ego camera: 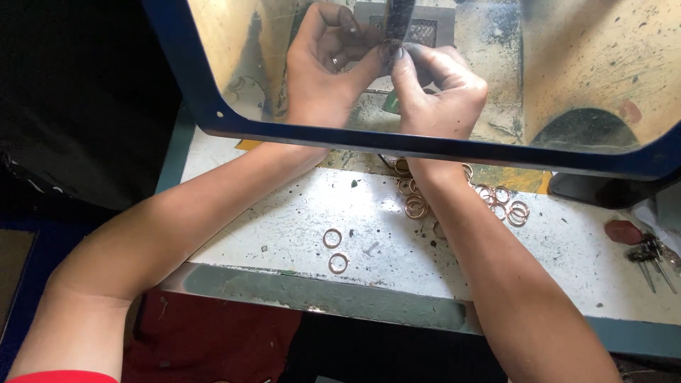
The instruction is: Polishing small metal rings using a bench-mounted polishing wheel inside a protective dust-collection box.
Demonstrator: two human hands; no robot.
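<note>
Behind a clear shield [425,145] with a dark blue frame, the person's left hand [326,67] and right hand [440,89] meet fingertip to fingertip. Both pinch a very small piece [391,51] between thumbs and forefingers, right under a dark vertical tool [399,18] that comes down from the top edge. The piece is almost wholly covered by the fingertips and blurred by the scratched, speckled pane, so its shape cannot be made out; it may be one of the rings. The tool's upper part is cut off by the picture's edge. The left hand wears a ring on one finger.

Behind the hands, seen through the shield, a square metal plate [429,28] with a mesh patch lies partly hidden by the tool and the fingers. A dark rounded shape [585,131] shows low at the shield's right side, too smeared to identify.

In front of the shield, on the worn white worktop [284,220], a heap of copper-coloured rings [415,202] lies just below the frame, partly covered by the right wrist. More rings [507,206] lie to the right of that wrist. Two single rings [335,250] lie apart, nearer the worktop's front edge. Far to the right of the shield, small metal tools [649,259] and a reddish lump [623,231] sit near the picture's edge.
</note>
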